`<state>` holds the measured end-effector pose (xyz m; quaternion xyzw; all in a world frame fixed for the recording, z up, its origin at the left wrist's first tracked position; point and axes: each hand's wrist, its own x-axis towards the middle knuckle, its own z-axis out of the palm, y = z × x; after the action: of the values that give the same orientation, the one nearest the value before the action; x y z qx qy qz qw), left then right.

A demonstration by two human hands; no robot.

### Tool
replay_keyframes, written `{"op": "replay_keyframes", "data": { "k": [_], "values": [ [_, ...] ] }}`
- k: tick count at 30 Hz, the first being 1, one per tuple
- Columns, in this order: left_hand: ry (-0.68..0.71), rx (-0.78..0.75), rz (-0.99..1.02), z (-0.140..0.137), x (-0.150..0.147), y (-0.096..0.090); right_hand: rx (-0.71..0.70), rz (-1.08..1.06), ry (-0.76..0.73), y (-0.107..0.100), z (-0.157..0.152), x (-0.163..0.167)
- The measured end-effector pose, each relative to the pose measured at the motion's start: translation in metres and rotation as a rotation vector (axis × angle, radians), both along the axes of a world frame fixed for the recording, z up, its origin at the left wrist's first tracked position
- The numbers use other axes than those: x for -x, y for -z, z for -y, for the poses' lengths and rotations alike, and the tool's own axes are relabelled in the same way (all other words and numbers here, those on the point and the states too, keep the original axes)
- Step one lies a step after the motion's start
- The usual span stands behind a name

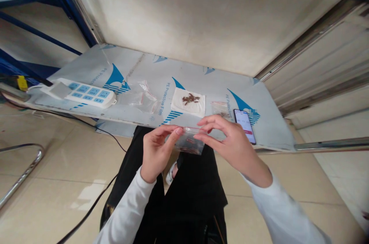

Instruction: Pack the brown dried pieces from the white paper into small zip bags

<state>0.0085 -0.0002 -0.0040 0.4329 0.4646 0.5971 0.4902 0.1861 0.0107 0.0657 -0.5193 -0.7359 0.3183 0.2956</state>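
A small clear zip bag (188,144) with a few brown bits in it hangs above my lap, just off the table's front edge. My left hand (158,147) pinches its top left corner between thumb and fingers. At the top right edge, my right hand (226,138) has its thumb and fingertips closed on the bag's red-lined mouth. Beyond the bag, a pile of brown dried pieces (190,99) lies on a white paper square (180,106).
The film-covered table (184,71) holds a white power strip (86,94) at left and clear plastic bags (144,97) beside it. To the right lie another small bag (220,108) with some contents and a lit phone (244,125). A cable (95,201) crosses the floor.
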Motion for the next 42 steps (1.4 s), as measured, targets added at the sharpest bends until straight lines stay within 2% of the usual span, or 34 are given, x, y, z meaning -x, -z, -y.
{"op": "replay_keyframes", "data": {
  "k": [2, 5, 8, 13, 16, 19, 23, 29, 31, 34, 37, 42],
  "values": [
    [-0.007, -0.005, -0.013, 0.004, -0.003, 0.0, 0.112, -0.154, 0.069, 0.011, 0.007, 0.005],
    [-0.008, -0.01, -0.035, 0.01, -0.006, -0.002, 0.232, -0.322, 0.091, 0.023, 0.014, 0.014],
    [0.024, 0.0, -0.025, 0.012, -0.005, -0.006, 0.23, -0.413, 0.121, 0.025, 0.019, 0.017],
    [0.229, 0.05, -0.013, 0.01, -0.001, -0.012, 0.242, -0.432, 0.11, 0.025, 0.021, 0.012],
    [0.211, 0.057, -0.021, 0.011, -0.002, -0.015, 0.296, -0.482, 0.15, 0.028, 0.022, 0.009],
    [0.21, 0.061, -0.008, 0.012, -0.005, -0.016, 0.279, -0.506, 0.201, 0.031, 0.026, 0.009],
    [0.246, 0.085, 0.001, 0.012, -0.007, -0.014, 0.239, -0.451, 0.173, 0.034, 0.03, 0.008],
    [0.202, 0.078, -0.052, 0.012, -0.007, -0.009, 0.349, -0.581, 0.267, 0.042, 0.035, 0.007],
    [0.223, 0.099, -0.053, 0.012, -0.007, -0.011, 0.331, -0.597, 0.299, 0.044, 0.038, 0.006],
    [0.306, 0.135, -0.071, 0.011, -0.008, -0.014, 0.255, -0.541, 0.25, 0.047, 0.043, 0.005],
    [0.337, 0.131, -0.13, 0.011, -0.009, -0.012, 0.216, -0.471, 0.22, 0.051, 0.048, 0.006],
    [0.28, 0.047, -0.328, 0.012, -0.012, -0.001, 0.224, -0.537, 0.307, 0.061, 0.051, 0.008]
  ]
}}
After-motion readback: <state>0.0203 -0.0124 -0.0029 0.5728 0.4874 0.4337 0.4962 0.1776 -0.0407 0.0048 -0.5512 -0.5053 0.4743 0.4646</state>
